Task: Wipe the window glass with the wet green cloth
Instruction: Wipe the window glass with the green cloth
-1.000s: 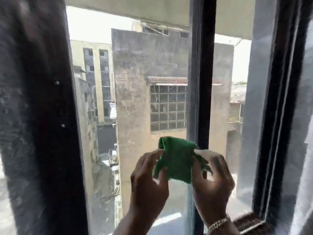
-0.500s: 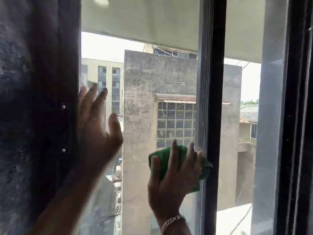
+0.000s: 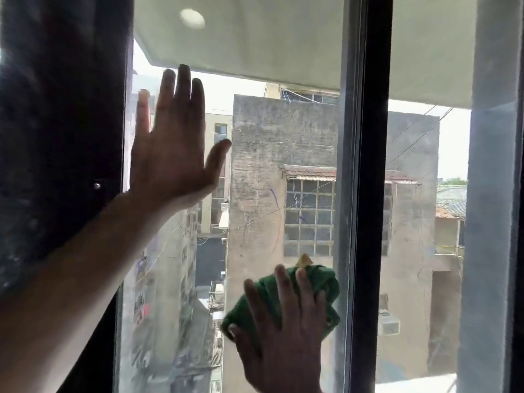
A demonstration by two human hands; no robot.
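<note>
The window glass (image 3: 255, 165) fills the middle of the head view, between a dark frame on the left and a black upright bar on the right. My right hand (image 3: 283, 336) lies flat on the green cloth (image 3: 323, 282) and presses it against the lower part of the pane, close to the bar. The cloth is bunched, and a small yellowish tag sticks out at its top. My left hand (image 3: 173, 154) rests flat on the upper left of the glass, fingers spread, holding nothing.
The black upright bar (image 3: 371, 194) runs top to bottom just right of the cloth. A wide dark frame (image 3: 62, 137) with a small screw bounds the pane on the left. A second pane (image 3: 425, 222) lies beyond the bar. Buildings show outside.
Both hands held the cloth away from the glass at first. The left hand let go and went flat on the upper left glass; the right hand now presses the cloth on the pane.
</note>
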